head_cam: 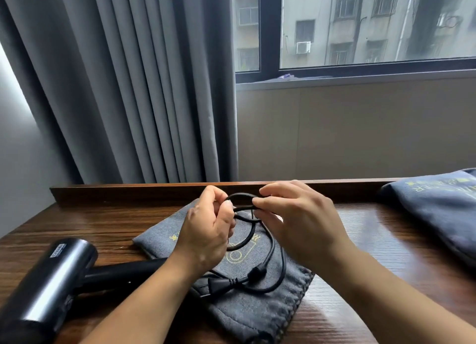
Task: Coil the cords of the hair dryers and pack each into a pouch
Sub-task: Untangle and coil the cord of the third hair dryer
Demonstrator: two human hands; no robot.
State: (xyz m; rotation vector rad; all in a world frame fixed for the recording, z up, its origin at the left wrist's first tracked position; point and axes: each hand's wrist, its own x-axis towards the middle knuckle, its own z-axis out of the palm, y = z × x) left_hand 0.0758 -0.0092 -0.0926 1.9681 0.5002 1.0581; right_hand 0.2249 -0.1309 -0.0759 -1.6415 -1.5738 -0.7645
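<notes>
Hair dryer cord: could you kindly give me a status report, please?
Both pinching cord: left grip, right grip. Cord part-coiled over grey pouch, plug loose; hair dryer on table, unpacked. Nothing in the way.

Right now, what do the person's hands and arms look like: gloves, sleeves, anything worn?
Both are bare. The left hand and right hand have no gloves, and no rings show on the visible fingers. The left forearm and right forearm are uncovered down to the frame edge: no sleeve, watch or wristband in view. No markings or cables on either.
</notes>
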